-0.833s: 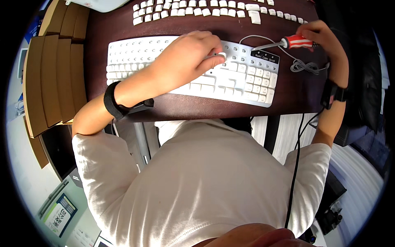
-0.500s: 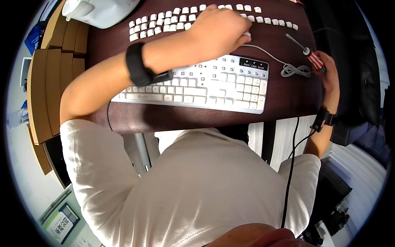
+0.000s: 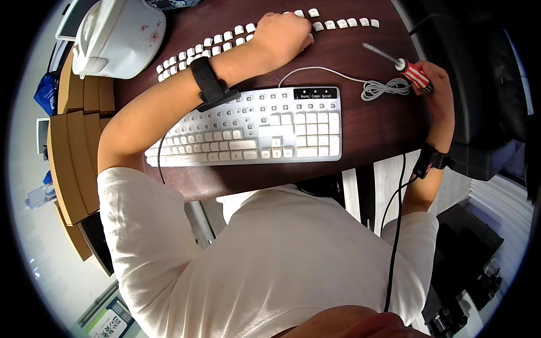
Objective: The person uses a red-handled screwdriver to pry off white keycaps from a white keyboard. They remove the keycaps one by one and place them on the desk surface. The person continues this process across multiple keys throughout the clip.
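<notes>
A: How far along are you?

B: Judging by the layout, well along. Many keycaps (image 3: 225, 35) lie in a row beyond the white keyboard (image 3: 253, 127), which shows bare switch sockets in its upper rows; lower rows keep their caps.

A: And your hands?

B: Your left hand (image 3: 282, 35) rests closed among the keycaps, contents hidden. Your right hand (image 3: 437, 84) is clamped on the red-handled screwdriver (image 3: 403, 65), right of the keyboard.

We've got the keyboard (image 3: 253, 127) in the middle of the desk (image 3: 372, 129), loose keycaps (image 3: 208, 42) lined up behind it, rice cooker (image 3: 118, 36) far left, screwdriver (image 3: 403, 63) and coiled cable (image 3: 383, 88) right.
</notes>
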A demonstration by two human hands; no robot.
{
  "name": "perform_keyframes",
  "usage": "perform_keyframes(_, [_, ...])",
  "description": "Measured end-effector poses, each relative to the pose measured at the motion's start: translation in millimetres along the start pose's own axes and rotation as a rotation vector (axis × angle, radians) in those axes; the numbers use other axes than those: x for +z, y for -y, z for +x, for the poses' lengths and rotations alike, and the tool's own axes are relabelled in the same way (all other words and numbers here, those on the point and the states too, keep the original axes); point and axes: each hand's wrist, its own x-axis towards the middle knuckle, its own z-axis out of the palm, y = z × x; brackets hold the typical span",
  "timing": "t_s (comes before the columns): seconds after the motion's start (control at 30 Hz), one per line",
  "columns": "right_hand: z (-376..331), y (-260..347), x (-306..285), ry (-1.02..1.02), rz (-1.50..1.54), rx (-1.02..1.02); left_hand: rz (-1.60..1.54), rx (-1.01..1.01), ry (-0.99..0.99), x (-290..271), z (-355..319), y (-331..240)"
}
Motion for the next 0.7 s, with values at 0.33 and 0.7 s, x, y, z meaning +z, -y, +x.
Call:
perform_keyframes(0.33, [0, -8, -10, 0.065, 0.05, 0.024, -0.084, -0.014, -0.068, -22, -9, 8])
perform_keyframes(0.7, [-21, 33, 22, 0.166, -0.204, 0.079, -0.455, -0.01, 0.154, -62, -120, -11])
